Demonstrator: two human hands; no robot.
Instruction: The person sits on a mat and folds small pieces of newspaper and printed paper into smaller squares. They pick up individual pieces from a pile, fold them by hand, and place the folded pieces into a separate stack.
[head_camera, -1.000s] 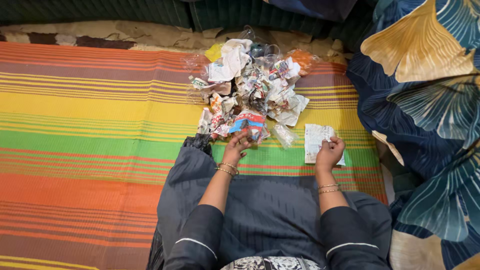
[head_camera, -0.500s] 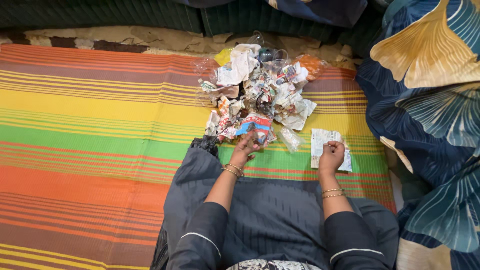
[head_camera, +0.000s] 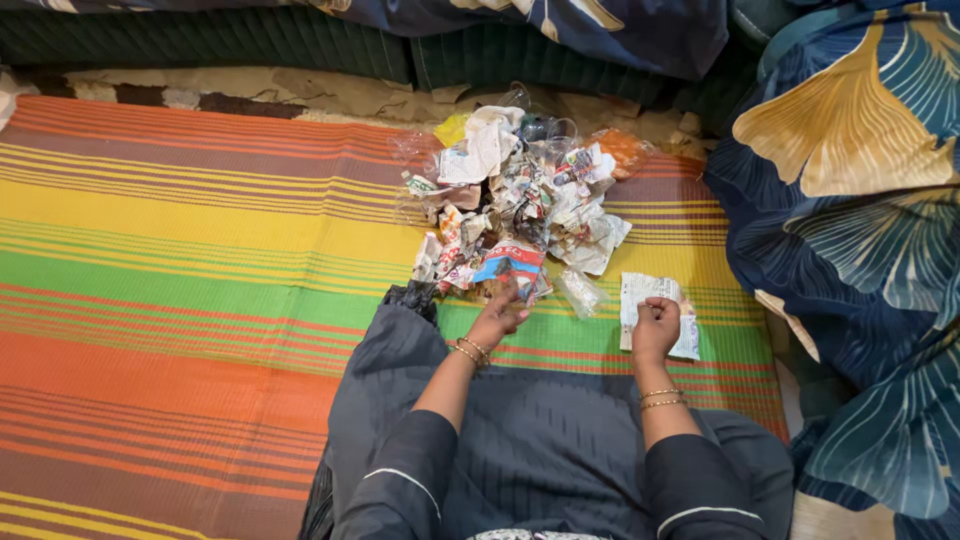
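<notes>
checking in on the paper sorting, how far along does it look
Early. Done: one flattened white paper slip lies apart on the striped woven mat, under the right hand. In hand: the left hand reaches a crumpled red-and-blue wrapper at the pile's near edge. Left: nearly the whole heap of crumpled papers and clear plastic.

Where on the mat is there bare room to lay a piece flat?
The striped mat lies bare left of the scrap pile, out to its left edge. A narrow strip shows between the left hand and the flattened paper under the right hand. Around the pile it is crowded.
</notes>
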